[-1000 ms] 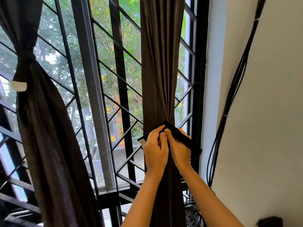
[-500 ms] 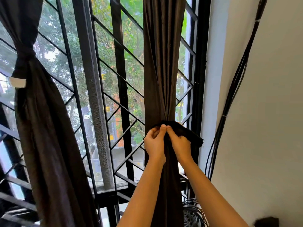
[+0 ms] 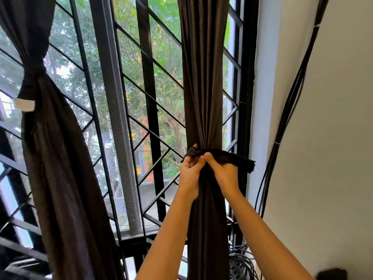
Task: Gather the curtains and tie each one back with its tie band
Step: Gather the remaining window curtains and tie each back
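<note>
While the dark brown gathered curtain at the left of the frame point(image 3: 50, 158) already hangs cinched by its own dark fabric tie band point(image 3: 33, 70), with a pale tag point(image 3: 25, 104) showing just below the knot, the second dark brown pleated curtain right of centre point(image 3: 201, 87) is only partway secured. It is bunched into a tight column in front of the black metal window grille point(image 3: 149, 98), and a dark fabric tie band point(image 3: 228, 156) circles it at about mid-height of the frame, one frayed end jutting out to the right toward the white wall point(image 3: 333, 138). The left hand point(image 3: 190, 174) has its grip pinching the left part of the band, thumb and forefinger pressed together on the cloth, with another fingertip poking up behind the fabric. The right hand point(image 3: 224, 174) pinches the band right beside it, the two thumbs almost touching at the front of the curtain. By the look of it, one curtain is finished and this one is gathered and wrapped, but no knot is visible yet; crossing the ends, pulling them snug and tying off seems to be what is left. Black cables point(image 3: 290, 98) run down the wall at the right, well clear of the hands.
</note>
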The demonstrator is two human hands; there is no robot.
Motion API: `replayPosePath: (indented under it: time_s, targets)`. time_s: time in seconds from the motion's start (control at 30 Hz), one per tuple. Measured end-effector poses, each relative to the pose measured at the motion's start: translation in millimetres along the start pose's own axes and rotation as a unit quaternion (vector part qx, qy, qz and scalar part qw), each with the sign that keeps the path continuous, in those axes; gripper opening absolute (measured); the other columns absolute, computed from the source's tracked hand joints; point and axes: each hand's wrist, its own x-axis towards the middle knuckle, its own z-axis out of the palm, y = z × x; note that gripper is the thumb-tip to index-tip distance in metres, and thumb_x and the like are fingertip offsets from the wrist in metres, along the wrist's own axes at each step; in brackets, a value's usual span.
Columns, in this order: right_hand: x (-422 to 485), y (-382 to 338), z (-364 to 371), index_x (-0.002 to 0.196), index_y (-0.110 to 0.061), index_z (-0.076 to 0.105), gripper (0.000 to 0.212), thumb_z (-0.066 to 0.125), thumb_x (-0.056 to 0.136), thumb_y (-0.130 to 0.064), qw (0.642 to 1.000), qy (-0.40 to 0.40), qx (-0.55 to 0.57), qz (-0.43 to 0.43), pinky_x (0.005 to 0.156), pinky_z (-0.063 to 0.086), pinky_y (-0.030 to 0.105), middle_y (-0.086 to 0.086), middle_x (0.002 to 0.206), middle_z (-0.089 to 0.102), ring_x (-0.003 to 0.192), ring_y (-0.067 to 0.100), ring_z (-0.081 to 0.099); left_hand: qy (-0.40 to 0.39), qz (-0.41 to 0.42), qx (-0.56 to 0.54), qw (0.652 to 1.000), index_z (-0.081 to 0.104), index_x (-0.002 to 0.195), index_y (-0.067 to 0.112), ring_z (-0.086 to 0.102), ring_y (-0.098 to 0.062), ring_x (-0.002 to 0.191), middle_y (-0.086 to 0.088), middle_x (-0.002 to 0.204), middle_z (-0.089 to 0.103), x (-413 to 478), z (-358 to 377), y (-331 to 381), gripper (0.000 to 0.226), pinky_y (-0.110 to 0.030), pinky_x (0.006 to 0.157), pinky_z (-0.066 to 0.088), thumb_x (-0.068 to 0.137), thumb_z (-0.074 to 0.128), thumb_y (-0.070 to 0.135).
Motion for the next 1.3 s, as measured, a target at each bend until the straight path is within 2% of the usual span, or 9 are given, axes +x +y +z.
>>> replayPosePath:
  time_s: [0.07, 0.17, 0.33, 0.53, 0.67, 0.83, 0.93, 1.13, 1.3]
  targets:
    - [2, 2, 0, 0.088, -0.028, 0.069, 0.017, 0.075, 0.076, -0.038, 1.0, 0.004, -0.012, -0.001, 0.089, 0.053, 0.038, 0.004, 0.096, 0.072, 0.095, 0.019, 0.067, 0.002, -0.013, -0.019, 1.0, 0.05, 0.13, 0.027, 0.065, -0.018, 0.106, -0.005, 0.111, 0.068, 1, 1, 1, 0.044, -0.032, 0.091, 0.052, 0.091, 0.058, 0.006]
    - [4, 4, 1, 0.08, -0.033, 0.067, 0.011, 0.072, 0.077, -0.043, 0.999, 0.011, -0.035, -0.004, 0.086, 0.054, 0.045, 0.003, 0.087, 0.073, 0.087, 0.02, 0.069, 0.008, -0.016, -0.005, 1.0, 0.06, 0.12, 0.019, 0.065, -0.02, 0.104, -0.007, 0.108, 0.069, 1, 3, 0, 0.033, -0.032, 0.092, 0.052, 0.09, 0.06, 0.008]
    - [7, -1, -3, 0.08, -0.018, 0.069, 0.016, 0.068, 0.085, -0.033, 0.998, -0.005, -0.063, -0.009, 0.081, 0.056, 0.034, 0.003, 0.073, 0.069, 0.072, 0.015, 0.067, 0.015, 0.006, 0.07, 0.997, 0.065, 0.113, 0.016, 0.065, -0.023, 0.107, -0.01, 0.111, 0.07, 4, -1, -2, 0.023, -0.04, 0.099, 0.048, 0.089, 0.063, 0.017]
    - [22, -4, -5, 0.093, -0.008, 0.068, 0.019, 0.066, 0.087, -0.025, 0.996, -0.046, -0.076, 0.004, 0.072, 0.057, 0.025, 0.012, 0.085, 0.07, 0.072, 0.013, 0.067, 0.042, 0.059, 0.206, 0.976, 0.07, 0.095, 0.015, 0.07, -0.021, 0.092, -0.007, 0.096, 0.073, 6, -3, 1, 0.014, -0.045, 0.092, 0.053, 0.091, 0.063, 0.026]
    - [31, -1, -7, 0.082, -0.018, 0.065, 0.012, 0.067, 0.087, -0.029, 0.994, -0.052, -0.093, 0.028, 0.084, 0.056, 0.041, 0.014, 0.091, 0.071, 0.085, 0.026, 0.068, 0.058, 0.072, 0.258, 0.962, 0.072, 0.097, 0.015, 0.07, -0.017, 0.09, -0.003, 0.094, 0.074, 10, -3, 2, 0.017, -0.044, 0.088, 0.055, 0.09, 0.063, 0.028]
    - [34, 1, -9, 0.1, -0.009, 0.067, 0.024, 0.067, 0.087, -0.029, 0.993, -0.046, -0.102, 0.047, 0.09, 0.049, 0.035, 0.01, 0.1, 0.068, 0.097, 0.023, 0.062, 0.096, 0.17, 0.37, 0.908, 0.07, 0.108, 0.01, 0.063, -0.009, 0.094, 0.005, 0.106, 0.068, 9, 3, 1, 0.022, -0.026, 0.083, 0.05, 0.09, 0.063, 0.021]
    - [30, 1, -9, 0.101, -0.011, 0.066, 0.019, 0.066, 0.088, -0.024, 0.996, -0.044, -0.055, 0.055, 0.082, 0.046, 0.026, 0.006, 0.096, 0.065, 0.096, 0.021, 0.062, 0.094, 0.187, 0.394, 0.895, 0.069, 0.096, 0.006, 0.063, -0.017, 0.079, -0.004, 0.087, 0.068, 10, 2, 0, 0.015, -0.018, 0.065, 0.044, 0.091, 0.062, 0.018]
    - [24, 6, -2, 0.095, -0.008, 0.065, 0.014, 0.061, 0.091, -0.021, 0.995, -0.042, -0.092, -0.012, 0.088, 0.051, 0.044, 0.012, 0.094, 0.068, 0.091, 0.025, 0.064, 0.097, 0.188, 0.389, 0.897, 0.067, 0.096, 0.006, 0.059, 0.0, 0.068, 0.0, 0.079, 0.065, 11, 0, -3, 0.013, -0.005, 0.059, 0.041, 0.091, 0.061, 0.016]
    - [23, 6, -1, 0.09, -0.014, 0.065, 0.007, 0.066, 0.088, -0.02, 0.998, 0.001, -0.059, 0.007, 0.088, 0.051, 0.036, 0.008, 0.095, 0.068, 0.094, 0.023, 0.064, 0.089, 0.152, 0.319, 0.931, 0.061, 0.111, 0.018, 0.062, 0.012, 0.076, 0.008, 0.087, 0.067, 11, -1, -1, 0.021, -0.007, 0.07, 0.048, 0.09, 0.063, 0.015]
